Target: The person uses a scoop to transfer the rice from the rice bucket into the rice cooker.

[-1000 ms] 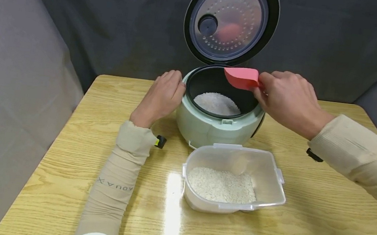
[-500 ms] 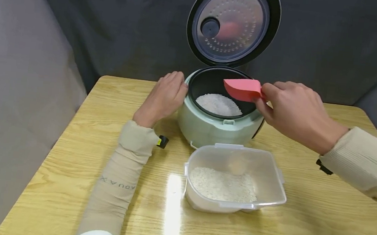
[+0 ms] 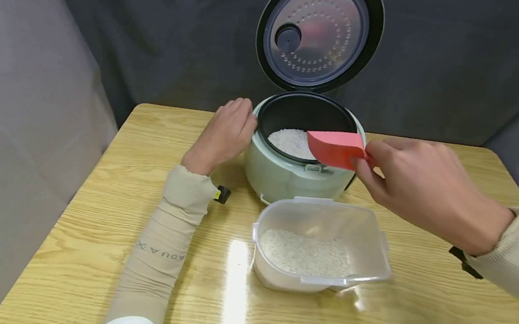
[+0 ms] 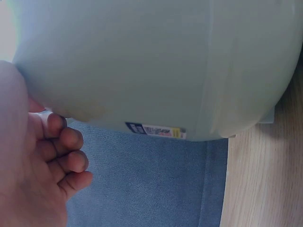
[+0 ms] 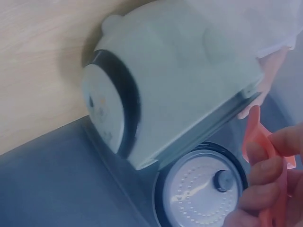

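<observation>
In the head view my right hand (image 3: 432, 185) grips the handle of a pink scoop (image 3: 334, 147). The scoop is held over the front right rim of the mint-green rice cooker (image 3: 281, 177). White rice (image 3: 292, 141) lies in the cooker's black inner pot (image 3: 312, 109). My left hand (image 3: 224, 134) holds the cooker's left rim; its curled fingers (image 4: 71, 161) show beside the cooker wall in the left wrist view. In front of the cooker stands a clear plastic container (image 3: 352, 224) with more rice (image 3: 304, 254) in it. The right wrist view shows fingers wrapped round the scoop (image 5: 274, 189).
The cooker's round lid (image 3: 320, 36) stands raised at the back, near a dark cloth wall (image 3: 182, 43). Everything rests on a wooden table (image 3: 144, 171). A grey cloth partition (image 3: 20, 131) borders its left side.
My right hand and the scoop have moved toward me, down and slightly right, from over the inner pot to its front rim. The left hand stays on the cooker.
</observation>
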`<state>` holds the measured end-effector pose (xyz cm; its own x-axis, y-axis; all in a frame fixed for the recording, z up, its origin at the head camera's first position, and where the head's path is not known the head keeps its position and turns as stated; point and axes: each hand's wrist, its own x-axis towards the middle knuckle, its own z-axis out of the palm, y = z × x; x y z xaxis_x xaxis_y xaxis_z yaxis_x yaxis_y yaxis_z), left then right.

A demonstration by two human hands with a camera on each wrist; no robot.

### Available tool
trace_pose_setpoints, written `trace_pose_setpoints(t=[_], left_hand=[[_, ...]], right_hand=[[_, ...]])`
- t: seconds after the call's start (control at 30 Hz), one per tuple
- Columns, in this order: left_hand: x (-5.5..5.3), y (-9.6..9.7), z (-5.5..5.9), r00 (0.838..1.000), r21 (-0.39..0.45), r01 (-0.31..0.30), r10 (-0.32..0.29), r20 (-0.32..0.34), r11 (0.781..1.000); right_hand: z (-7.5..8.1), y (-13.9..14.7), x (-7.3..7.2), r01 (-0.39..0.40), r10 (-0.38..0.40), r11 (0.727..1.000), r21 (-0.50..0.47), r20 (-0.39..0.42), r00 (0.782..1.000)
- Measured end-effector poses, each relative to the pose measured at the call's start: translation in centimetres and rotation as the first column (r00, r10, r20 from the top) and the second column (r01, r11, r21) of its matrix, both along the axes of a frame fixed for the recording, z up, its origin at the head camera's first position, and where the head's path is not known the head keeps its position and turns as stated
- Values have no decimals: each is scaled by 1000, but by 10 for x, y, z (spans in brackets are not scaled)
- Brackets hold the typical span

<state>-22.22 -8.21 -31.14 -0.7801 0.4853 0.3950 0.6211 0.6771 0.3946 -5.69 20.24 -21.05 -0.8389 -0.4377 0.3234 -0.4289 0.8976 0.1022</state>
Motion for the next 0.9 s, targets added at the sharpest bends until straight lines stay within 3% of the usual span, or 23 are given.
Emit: trace_pose_setpoints(t=[0.23, 0.47, 0.57, 0.7, 0.9], left_hand=[[-1, -3, -1, 1000, 3, -5, 5, 6, 1000], [-1, -5, 0, 1000, 14, -6, 6, 16, 1000], [0, -5, 0, 1000, 15, -8, 7, 11, 1000], [0, -6, 0, 1000, 15, -11, 11, 1, 1000], [0, -5, 0, 1000, 22, -4, 4, -15, 1000]], right_hand=[[0, -1, 16, -56, 55, 998, -23, -61, 997], [-2, -5, 30, -53, 52, 999, -7, -148, 988], [2, -8, 36, 13, -11, 1000, 12, -130, 991], [8, -12, 43, 117, -115, 991, 68, -35, 993], [13, -15, 49, 146, -148, 983, 111, 9, 989]])
